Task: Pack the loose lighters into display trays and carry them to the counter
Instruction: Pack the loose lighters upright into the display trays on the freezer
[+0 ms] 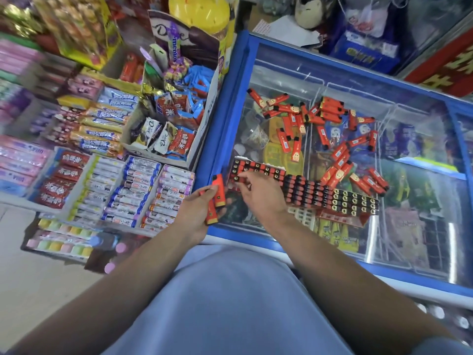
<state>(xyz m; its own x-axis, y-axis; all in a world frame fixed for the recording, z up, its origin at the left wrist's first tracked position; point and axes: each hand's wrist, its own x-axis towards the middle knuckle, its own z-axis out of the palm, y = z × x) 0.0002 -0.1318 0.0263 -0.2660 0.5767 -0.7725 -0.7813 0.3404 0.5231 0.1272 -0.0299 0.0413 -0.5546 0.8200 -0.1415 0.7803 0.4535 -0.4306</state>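
Gripping a small bunch of red lighters (216,198), the left hand (198,213) is hovering at the blue edge of the glass-topped freezer (222,106), while the right hand (258,192), fingers (243,178) pinched together, is touching the nearest display tray (256,171). Loose lighters (332,129) are lying scattered across the glass beyond the filled trays (330,196).

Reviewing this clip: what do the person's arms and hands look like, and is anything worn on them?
Both hands, left and right, are bare: no gloves, and no rings, watch or bracelet show. Both forearms are uncovered as far as the frame shows, no sleeve in view. A light blue garment covers the torso below them.
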